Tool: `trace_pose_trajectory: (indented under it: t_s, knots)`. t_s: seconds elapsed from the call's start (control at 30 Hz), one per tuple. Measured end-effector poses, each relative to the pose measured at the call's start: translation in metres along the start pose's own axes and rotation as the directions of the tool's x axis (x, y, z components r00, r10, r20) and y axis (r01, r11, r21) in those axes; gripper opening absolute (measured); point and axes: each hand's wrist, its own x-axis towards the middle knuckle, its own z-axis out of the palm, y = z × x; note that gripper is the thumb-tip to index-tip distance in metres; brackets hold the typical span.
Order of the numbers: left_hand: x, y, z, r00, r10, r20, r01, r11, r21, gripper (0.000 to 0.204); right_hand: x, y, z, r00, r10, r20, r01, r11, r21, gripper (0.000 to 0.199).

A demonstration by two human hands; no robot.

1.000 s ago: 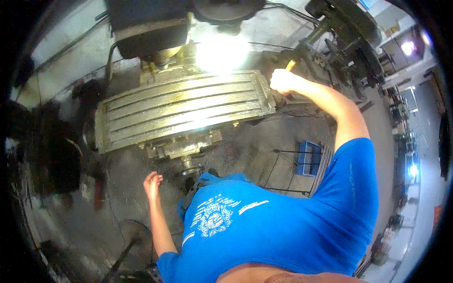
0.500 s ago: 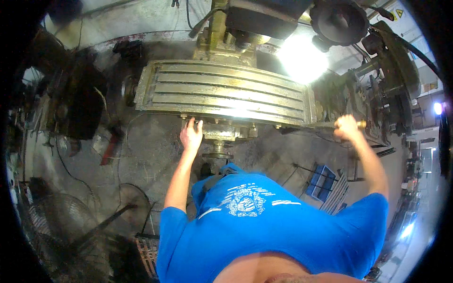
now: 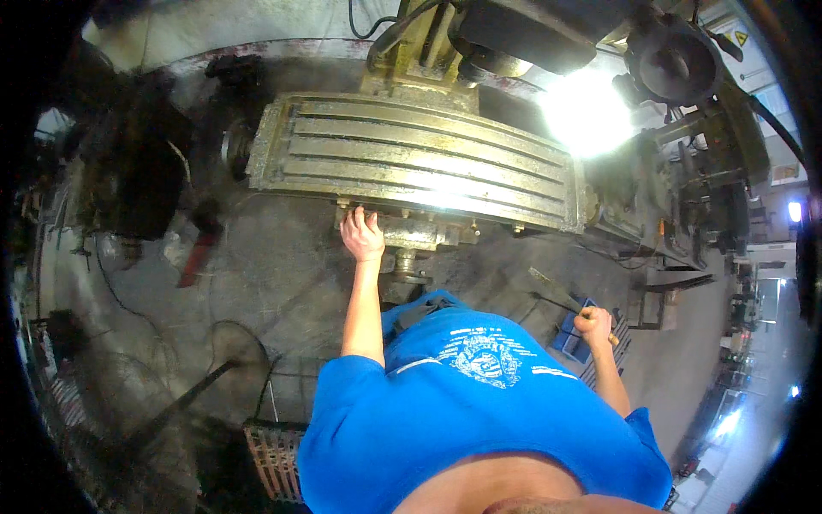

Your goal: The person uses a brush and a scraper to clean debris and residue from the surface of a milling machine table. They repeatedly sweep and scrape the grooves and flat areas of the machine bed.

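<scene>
A long slotted metal machine table [image 3: 428, 158], worn and shiny, lies across the middle of the view. At its front edge, left of centre, my left hand [image 3: 362, 237] rests with its fingers reaching up to the edge beside a small bolt, holding nothing. My right hand [image 3: 593, 328] is closed around the wooden handle of a long, flat, file-like tool [image 3: 555, 289]. The tool's grey blade points up and left toward the table, apart from it. The handle's end sticks out below my fist.
Below the table's front is a round metal fitting [image 3: 408, 270]. A machine head [image 3: 531, 30] overhangs the back beside a bright lamp [image 3: 591, 111]. A blue crate [image 3: 569, 338] stands behind my right hand. At lower left are a fan [image 3: 107, 377] and a slatted wooden pallet [image 3: 272, 458].
My right hand has come back from the table's right end toward my body, with the file-like tool still in it. My left hand stays at the front edge. The view has shifted slightly.
</scene>
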Motion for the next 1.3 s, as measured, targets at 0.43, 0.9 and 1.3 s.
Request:
trace_pose_trajectory:
  t_s: [0.43,0.9,1.3]
  knots:
    - [-0.011,0.018,0.004,0.954,-0.297,0.051,0.297,0.955,-0.001,0.04,0.014,-0.01,-0.011,0.978,-0.16,-0.136,0.181,0.97,0.162,0.012]
    - [-0.002,0.0,0.004,0.996,-0.018,-0.084,0.011,0.997,-0.081,0.024,0.055,-0.128,-0.013,0.898,-0.44,-0.003,0.378,0.768,0.518,0.008]
    - [-0.007,0.017,0.038,0.874,-0.243,-0.42,0.221,0.97,-0.1,0.031,0.14,-0.087,-0.052,0.792,-0.611,0.011,0.537,0.704,0.465,0.004]
